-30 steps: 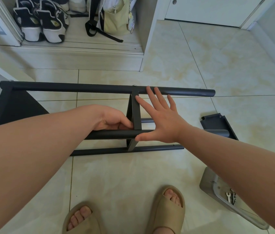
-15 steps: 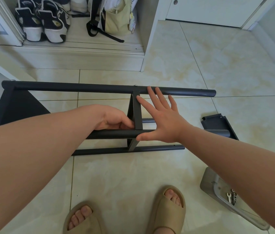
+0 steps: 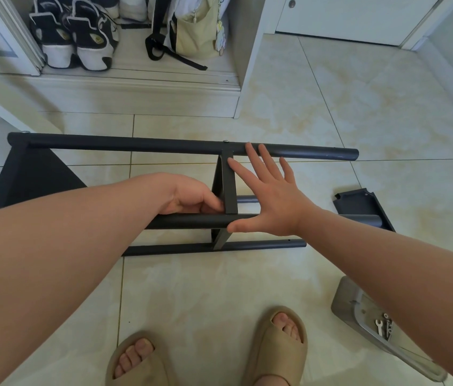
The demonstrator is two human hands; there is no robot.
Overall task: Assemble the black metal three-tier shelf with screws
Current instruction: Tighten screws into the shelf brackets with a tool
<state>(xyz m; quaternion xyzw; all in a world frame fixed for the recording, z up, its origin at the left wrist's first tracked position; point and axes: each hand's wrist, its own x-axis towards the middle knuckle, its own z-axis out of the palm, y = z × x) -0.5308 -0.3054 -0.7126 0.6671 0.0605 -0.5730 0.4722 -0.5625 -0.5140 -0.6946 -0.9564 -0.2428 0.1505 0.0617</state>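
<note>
Left grip (image 3: 191, 200) curled at middle tier (image 3: 229, 185), contents hidden; right grip (image 3: 269, 201) spread flat against it.

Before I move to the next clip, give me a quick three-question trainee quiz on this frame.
1. True or false: the right hand lies open, fingers straight, against the black frame.
2. Which hand curls its fingers around part of the frame? A) left hand B) right hand
3. Fill in: the small wrench lies in the grey ___.
Key: 1 true; 2 A; 3 tray.
</note>
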